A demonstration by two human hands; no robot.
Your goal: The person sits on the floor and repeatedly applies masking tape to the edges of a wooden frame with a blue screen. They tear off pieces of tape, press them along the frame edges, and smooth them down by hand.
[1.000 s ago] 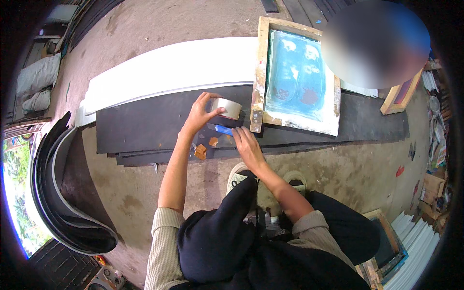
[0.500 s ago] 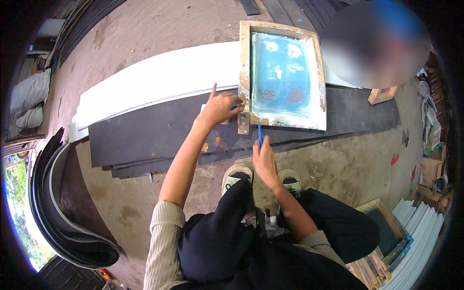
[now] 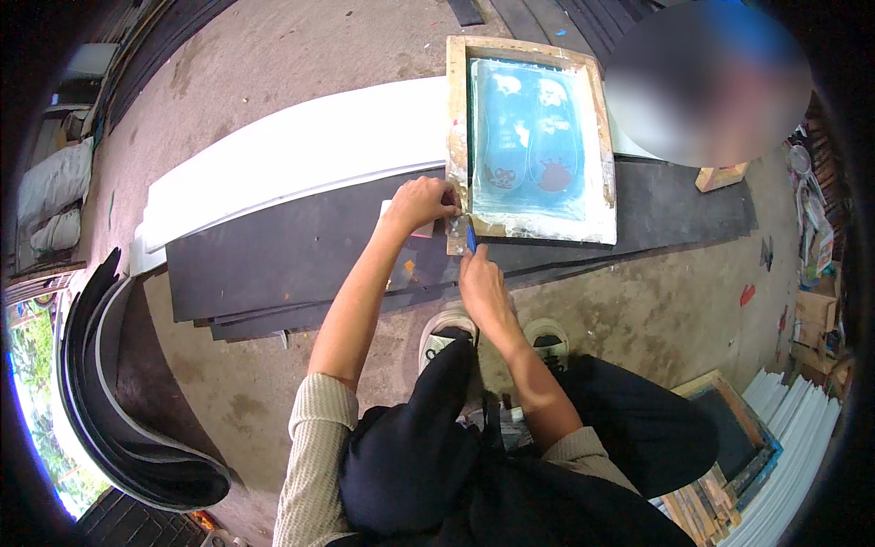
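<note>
Wooden screen frame (image 3: 458, 109) as ref.: R hand (image 3: 485, 287) just below lower-L corner, clamped on blue tool (image 3: 471, 239); L hand (image 3: 426, 202) at same corner, grip state unclear.

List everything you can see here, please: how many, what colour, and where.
Screen-printing frame: one, wood and blue, upper centre
Blue-handled tool: one, blue, at the frame's lower-left corner
Pale object: one, white and pink, mostly hidden, near that corner
Black sheets: several, black, under the frame
Small scrap: at least one, orange-brown, on these sheets
White sheets: several, white, beside the frame
Curved sheets: several, black and grey, far left
Stacked frames: several, wood, lower right
Second white stack: one, white, lower-right edge
Co-worker: one, blurred, upper right
Bundles: two, pale, left edge
Shoes: two, cream and black, below centre
Left hand: one, bare, at the frame's corner
Right hand: one, bare, gripping the tool
</note>
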